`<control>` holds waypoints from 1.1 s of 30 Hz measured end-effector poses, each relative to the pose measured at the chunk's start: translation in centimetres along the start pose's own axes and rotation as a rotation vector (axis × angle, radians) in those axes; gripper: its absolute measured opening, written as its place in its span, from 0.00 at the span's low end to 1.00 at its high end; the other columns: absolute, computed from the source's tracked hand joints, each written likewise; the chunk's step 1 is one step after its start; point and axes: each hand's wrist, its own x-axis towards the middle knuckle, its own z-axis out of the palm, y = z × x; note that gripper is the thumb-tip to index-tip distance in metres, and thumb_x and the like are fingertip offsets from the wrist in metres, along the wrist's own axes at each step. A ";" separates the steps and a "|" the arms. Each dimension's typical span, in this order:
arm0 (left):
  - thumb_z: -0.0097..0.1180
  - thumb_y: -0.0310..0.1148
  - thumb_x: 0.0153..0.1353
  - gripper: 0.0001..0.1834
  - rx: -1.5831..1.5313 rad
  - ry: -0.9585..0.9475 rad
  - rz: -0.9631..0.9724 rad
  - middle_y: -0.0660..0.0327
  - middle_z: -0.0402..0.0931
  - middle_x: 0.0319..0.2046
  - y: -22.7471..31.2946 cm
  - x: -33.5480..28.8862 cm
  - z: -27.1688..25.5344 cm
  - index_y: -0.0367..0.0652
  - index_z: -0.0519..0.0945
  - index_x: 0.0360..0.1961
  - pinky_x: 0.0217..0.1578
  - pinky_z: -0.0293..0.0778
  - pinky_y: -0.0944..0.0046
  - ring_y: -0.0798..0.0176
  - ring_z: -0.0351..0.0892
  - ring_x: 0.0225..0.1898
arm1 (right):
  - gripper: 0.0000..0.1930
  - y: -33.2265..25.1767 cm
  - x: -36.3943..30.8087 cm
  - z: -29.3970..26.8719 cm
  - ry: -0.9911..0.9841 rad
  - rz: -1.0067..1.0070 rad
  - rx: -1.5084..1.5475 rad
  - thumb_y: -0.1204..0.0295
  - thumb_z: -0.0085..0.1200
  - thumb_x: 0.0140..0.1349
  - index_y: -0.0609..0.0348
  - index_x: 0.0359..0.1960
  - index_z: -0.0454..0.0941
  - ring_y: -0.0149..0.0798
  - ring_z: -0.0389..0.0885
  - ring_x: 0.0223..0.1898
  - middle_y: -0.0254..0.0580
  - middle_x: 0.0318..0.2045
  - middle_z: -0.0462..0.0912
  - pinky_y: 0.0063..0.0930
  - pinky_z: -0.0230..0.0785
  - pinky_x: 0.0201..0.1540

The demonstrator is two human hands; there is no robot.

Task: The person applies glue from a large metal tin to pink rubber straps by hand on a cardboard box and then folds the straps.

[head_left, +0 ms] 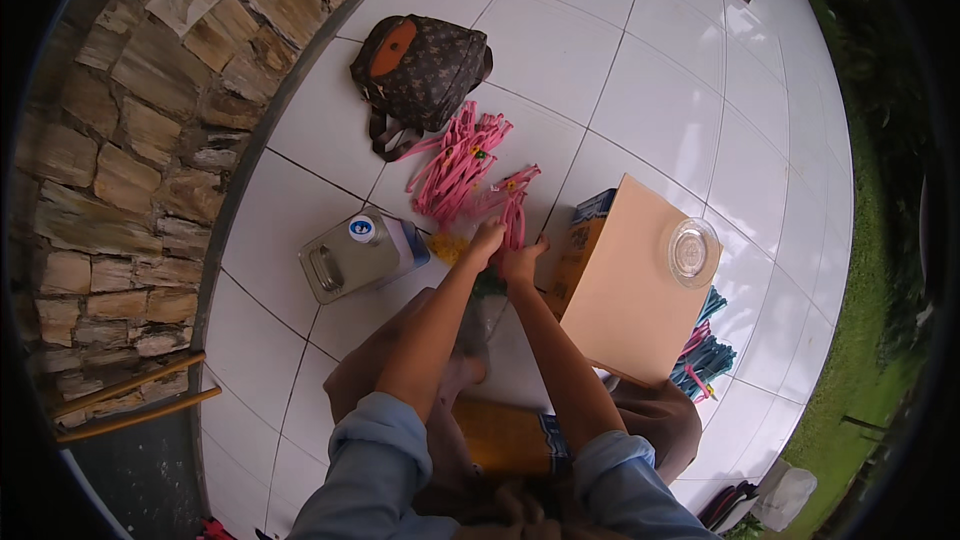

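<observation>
Pink paper-wrapped stems [512,212] stand on the white tiled floor [560,50] just ahead of the knees, pinched by left hand [487,238] and right hand [522,262], best gripped low and evenly so nothing creases beside the cardboard box [625,285].

Lighting: soft, even daylight, outdoors; source not seen, possibly overcast sky. White floor tiles [640,60] bright, near glare at upper right. Shadows: faint, short, under the cardboard box [630,280] and patterned bag [420,70]. Distortion: strong fisheye; tile joints and stone wall [120,140] curve toward a black rim. Focus: centre fairly sharp, edges soft, grass [860,360] smeared.
</observation>
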 end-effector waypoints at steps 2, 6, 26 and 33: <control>0.41 0.35 0.61 0.19 0.021 -0.039 0.035 0.56 0.74 0.40 -0.8 1.5 1.2 0.39 0.71 0.50 0.43 0.67 0.61 0.60 0.72 0.41 | 0.41 2.2 1.7 -0.3 0.101 -0.036 -0.008 0.75 0.53 0.52 0.60 0.62 0.37 0.56 0.72 0.50 0.64 0.48 0.70 0.40 0.65 0.51; 0.40 0.32 0.62 0.24 0.111 0.069 0.043 0.53 0.69 0.53 -2.8 1.4 0.8 0.42 0.64 0.60 0.53 0.62 0.65 0.59 0.68 0.54 | 0.41 -0.3 -0.5 0.6 -0.091 0.152 0.134 0.76 0.51 0.53 0.60 0.64 0.36 0.51 0.67 0.56 0.61 0.55 0.62 0.38 0.61 0.55; 0.43 0.36 0.66 0.13 -0.122 -0.317 0.944 0.65 0.73 0.29 15.2 -19.7 10.7 0.41 0.74 0.43 0.37 0.69 0.71 0.72 0.74 0.35 | 0.14 -18.6 -15.0 -28.1 -0.223 -0.685 -0.165 0.76 0.43 0.62 0.60 0.50 0.67 0.37 0.78 0.40 0.45 0.38 0.78 0.28 0.70 0.43; 0.51 0.31 0.60 0.08 0.429 -0.590 0.966 0.62 0.77 0.28 9.4 -21.4 23.1 0.42 0.77 0.39 0.32 0.73 0.70 0.69 0.76 0.28 | 0.09 -2.0 -12.4 -41.6 0.203 -0.373 -0.208 0.71 0.46 0.63 0.63 0.40 0.73 0.35 0.81 0.32 0.46 0.33 0.80 0.26 0.73 0.35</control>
